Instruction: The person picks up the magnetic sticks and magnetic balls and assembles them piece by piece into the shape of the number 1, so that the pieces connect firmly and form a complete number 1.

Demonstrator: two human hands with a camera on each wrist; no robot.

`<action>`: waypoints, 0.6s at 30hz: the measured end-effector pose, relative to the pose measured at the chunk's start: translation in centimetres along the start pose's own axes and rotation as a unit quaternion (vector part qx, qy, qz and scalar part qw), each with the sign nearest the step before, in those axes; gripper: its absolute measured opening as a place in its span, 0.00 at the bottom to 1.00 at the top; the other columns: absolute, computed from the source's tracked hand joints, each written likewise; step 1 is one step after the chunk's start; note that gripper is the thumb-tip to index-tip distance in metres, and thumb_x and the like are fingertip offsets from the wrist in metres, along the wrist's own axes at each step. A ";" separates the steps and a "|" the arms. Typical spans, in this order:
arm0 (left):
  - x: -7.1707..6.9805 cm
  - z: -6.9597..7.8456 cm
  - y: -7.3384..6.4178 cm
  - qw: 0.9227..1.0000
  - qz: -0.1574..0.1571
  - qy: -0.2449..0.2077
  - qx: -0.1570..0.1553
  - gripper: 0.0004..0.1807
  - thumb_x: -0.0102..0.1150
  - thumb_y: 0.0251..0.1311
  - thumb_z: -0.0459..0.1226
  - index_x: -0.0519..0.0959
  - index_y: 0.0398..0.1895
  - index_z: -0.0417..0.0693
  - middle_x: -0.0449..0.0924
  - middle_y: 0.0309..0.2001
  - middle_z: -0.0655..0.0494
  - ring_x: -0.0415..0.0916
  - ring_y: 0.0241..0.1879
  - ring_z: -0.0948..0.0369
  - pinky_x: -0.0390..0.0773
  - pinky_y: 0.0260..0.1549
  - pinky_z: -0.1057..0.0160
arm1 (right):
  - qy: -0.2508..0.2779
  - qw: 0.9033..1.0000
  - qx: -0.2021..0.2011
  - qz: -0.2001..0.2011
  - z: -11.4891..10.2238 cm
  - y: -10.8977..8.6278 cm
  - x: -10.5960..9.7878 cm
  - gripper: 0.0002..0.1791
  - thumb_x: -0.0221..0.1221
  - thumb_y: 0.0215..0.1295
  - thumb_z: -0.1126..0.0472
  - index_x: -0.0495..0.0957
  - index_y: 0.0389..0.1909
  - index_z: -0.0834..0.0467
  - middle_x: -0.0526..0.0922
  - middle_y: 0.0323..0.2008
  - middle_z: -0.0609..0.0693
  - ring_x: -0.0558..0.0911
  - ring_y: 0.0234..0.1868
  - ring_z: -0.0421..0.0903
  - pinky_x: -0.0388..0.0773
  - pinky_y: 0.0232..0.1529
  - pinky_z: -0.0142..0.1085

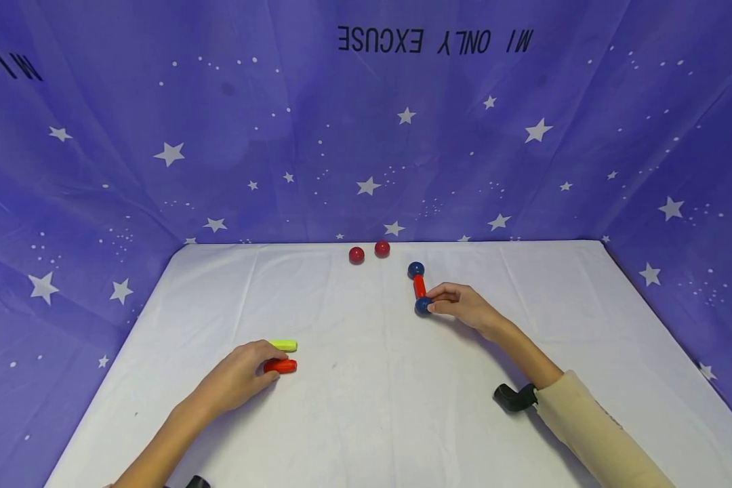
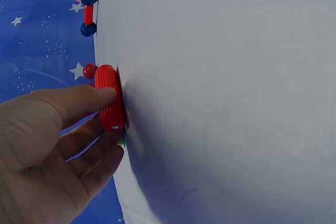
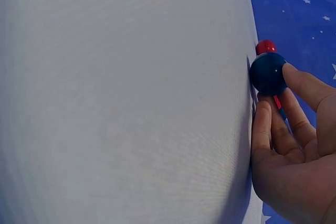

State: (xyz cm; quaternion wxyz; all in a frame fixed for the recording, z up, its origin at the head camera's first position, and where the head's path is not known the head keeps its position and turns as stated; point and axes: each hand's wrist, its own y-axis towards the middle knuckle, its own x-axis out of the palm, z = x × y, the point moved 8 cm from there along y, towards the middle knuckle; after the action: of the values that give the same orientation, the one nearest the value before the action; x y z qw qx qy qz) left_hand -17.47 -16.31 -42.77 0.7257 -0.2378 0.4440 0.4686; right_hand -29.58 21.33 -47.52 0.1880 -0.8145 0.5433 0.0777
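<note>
My left hand point(image 1: 240, 376) pinches a short red ribbed rod point(image 2: 109, 98) between thumb and fingers, low over the white table. Just beyond that rod lies a yellow-green rod point(image 1: 285, 346), partly hidden by the hand. Farther off on the right, my right hand point(image 1: 466, 310) holds the near blue ball point(image 3: 269, 74) with thumb and fingertips. A red rod point(image 1: 419, 287) joins this ball to a far blue ball point(image 1: 416, 270), making a dumbbell shape. In the right wrist view the near ball hides most of that rod.
Two red balls, a left one point(image 1: 356, 255) and a right one point(image 1: 382, 249), sit by the table's back edge. A black curved object point(image 1: 514, 398) is at the right sleeve. Purple star-printed cloth point(image 1: 317, 149) rises behind the white table point(image 1: 354, 420).
</note>
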 end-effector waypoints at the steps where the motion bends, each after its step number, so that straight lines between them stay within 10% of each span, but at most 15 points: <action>1: 0.0 0.0 0.0 1.000 0.001 0.002 -0.001 0.15 0.73 0.53 0.30 0.85 0.45 0.45 0.84 0.44 0.56 0.81 0.46 0.53 0.79 0.46 0.50 | -0.002 1.000 0.000 0.001 0.0 0.0 0.0 0.20 0.66 0.66 0.57 0.79 0.55 0.62 0.84 0.46 0.53 0.77 0.48 0.49 0.71 0.45 0.41; 18: 0.8 1.4 1.8 1.000 0.004 -0.024 -0.008 0.13 0.71 0.54 0.31 0.84 0.44 0.45 0.83 0.40 0.61 0.77 0.36 0.63 0.79 0.38 0.60 | 0.001 1.000 0.005 0.002 -0.5 -0.3 0.1 0.17 0.65 0.67 0.62 0.79 0.54 0.64 0.84 0.45 0.54 0.78 0.48 0.50 0.71 0.50 0.43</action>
State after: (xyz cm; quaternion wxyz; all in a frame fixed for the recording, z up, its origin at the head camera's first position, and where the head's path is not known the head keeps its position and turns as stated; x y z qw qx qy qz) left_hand -18.29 -14.03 -42.67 0.7325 -0.2304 0.4233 0.4808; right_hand -29.31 21.14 -46.99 0.1912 -0.8125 0.5455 0.0750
